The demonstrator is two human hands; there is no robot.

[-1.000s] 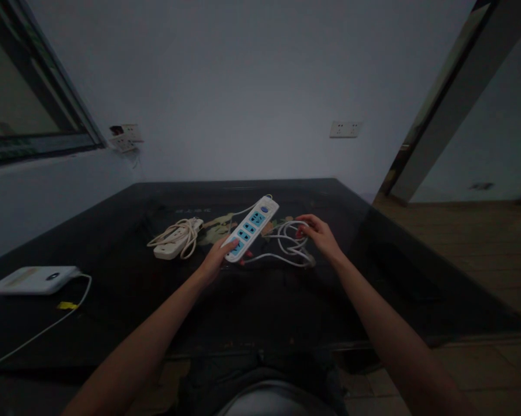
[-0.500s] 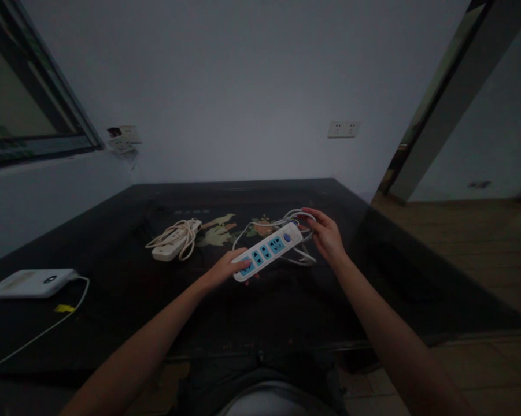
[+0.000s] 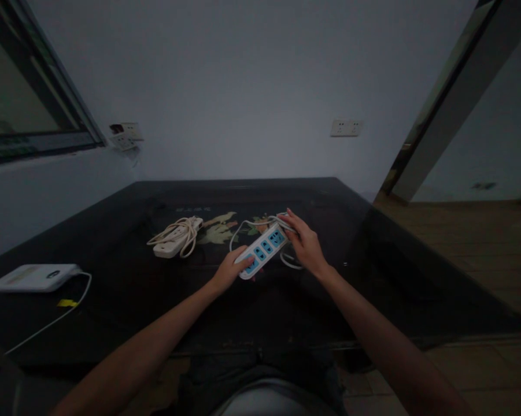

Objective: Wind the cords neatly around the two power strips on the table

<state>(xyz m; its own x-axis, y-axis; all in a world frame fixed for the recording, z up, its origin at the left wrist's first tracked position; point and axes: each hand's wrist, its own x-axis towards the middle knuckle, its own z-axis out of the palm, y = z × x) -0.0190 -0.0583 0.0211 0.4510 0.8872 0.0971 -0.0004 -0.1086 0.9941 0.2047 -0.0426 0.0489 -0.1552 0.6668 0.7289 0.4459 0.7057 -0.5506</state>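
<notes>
A white power strip (image 3: 263, 249) with blue sockets is held at a slant above the dark table. My left hand (image 3: 232, 268) grips its lower left end, thumb on top and fingers underneath. At the upper right end, my right hand (image 3: 304, 242) is closed over the strip's white cord (image 3: 248, 223) and presses it against the strip, covering that end. A loop of the cord hangs below the right hand. To the left lies a second power strip (image 3: 169, 248), with its cream cord wound around it.
On the black table (image 3: 243, 323) at the left lies a white power bank (image 3: 34, 278) with a cable plugged in, beside a yellow scrap (image 3: 67, 303). Wall sockets (image 3: 346, 127) sit above the table's back edge. A window (image 3: 21, 86) is at the left.
My right hand has moved left and inward, bringing the cord onto the strip's upper right end, which it now covers. My left hand keeps its grip.
</notes>
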